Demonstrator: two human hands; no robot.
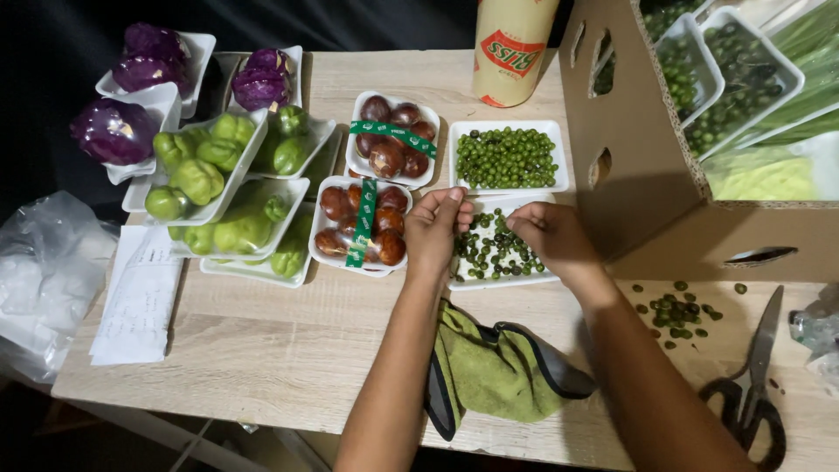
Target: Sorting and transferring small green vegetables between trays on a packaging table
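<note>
My left hand (434, 229) and my right hand (553, 238) hover over a white foam tray (502, 278) half filled with small round green berries (489, 249). Both hands have fingers curled down onto the berries; whether either pinches one is unclear. Just behind it lies a second white tray (559, 153) packed full of the same green berries (505, 157). A green cloth (494, 371) lies on the wooden table (288, 350) between my forearms.
Trays of brown fruit with green bands (367, 223), green chayotes (205, 179) and purple cabbages (118, 129) fill the left. A cardboard box (647, 183) holding more berry trays stands right. Black scissors (756, 385), loose berries (677, 310), a film roll (511, 48), paper (140, 301) and plastic bag (44, 271) lie around.
</note>
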